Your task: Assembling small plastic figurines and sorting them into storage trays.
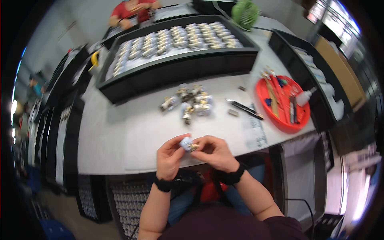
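Note:
Near the table's front edge, my left hand [169, 157] and my right hand [217, 154] meet around a small white-and-brass part [186, 143]. Fingers of the left grip its pale body, while the right thumb and fingertips pinch its brass-coloured end. Fine detail of the part is blurred. Beyond my hands lies a loose pile of similar metal-and-white parts [202, 105], some on their sides. Behind that pile stands a large black tray [180, 66] holding rows of such parts on a white liner.
To the right, a red round bowl [285, 127] holds tools and a small white squeeze bottle [305, 97]. A black pen-like tool [247, 109] lies beside it. Black crates [306, 72] flank the table. At the back are a green fan [245, 14] and another person [132, 12].

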Demonstrator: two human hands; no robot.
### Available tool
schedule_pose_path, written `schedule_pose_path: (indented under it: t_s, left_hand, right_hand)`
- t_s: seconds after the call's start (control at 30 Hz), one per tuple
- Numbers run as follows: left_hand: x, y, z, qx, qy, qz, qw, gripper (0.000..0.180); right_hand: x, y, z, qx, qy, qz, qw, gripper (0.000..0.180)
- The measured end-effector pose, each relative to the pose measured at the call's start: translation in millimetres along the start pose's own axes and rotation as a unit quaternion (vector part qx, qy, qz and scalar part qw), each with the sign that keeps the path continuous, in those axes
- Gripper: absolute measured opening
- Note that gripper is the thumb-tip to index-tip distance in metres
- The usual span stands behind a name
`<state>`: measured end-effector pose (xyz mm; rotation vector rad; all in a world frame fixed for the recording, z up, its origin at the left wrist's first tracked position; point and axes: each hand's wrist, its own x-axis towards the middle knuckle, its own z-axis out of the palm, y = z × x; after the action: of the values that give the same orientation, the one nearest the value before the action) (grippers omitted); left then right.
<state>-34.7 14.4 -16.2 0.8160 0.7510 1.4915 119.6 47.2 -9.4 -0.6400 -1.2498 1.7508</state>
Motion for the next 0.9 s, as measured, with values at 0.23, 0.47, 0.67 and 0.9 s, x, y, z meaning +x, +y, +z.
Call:
schedule_pose_path:
  t_s: [0.23,0.47,0.67,0.9]
  left_hand:
    - [-1.7,3.7,-0.5,0.045,-0.01,0.002,0.999,0.029]
    - [0.4,1.2,-9.3,0.097,-0.033,0.009,0.995,0.028]
    - [2.3,1.5,-2.9,0.1,0.002,0.0,0.995,0.025]
    - [0.3,0.9,-2.6,0.098,0.021,0.005,0.995,0.025]
  right_hand:
    - [-42.4,-51.4,-38.7,0.024,0.106,-0.1,0.989,0.029]
    - [-154.7,-102.8,-192.3,-0.231,0.449,-0.179,0.844,0.033]
    - [-251.8,-32.7,-327.6,-0.273,0.523,0.065,0.805,0.037]
    - [-265.7,32.0,-366.5,-0.417,0.493,0.283,0.71,0.04]
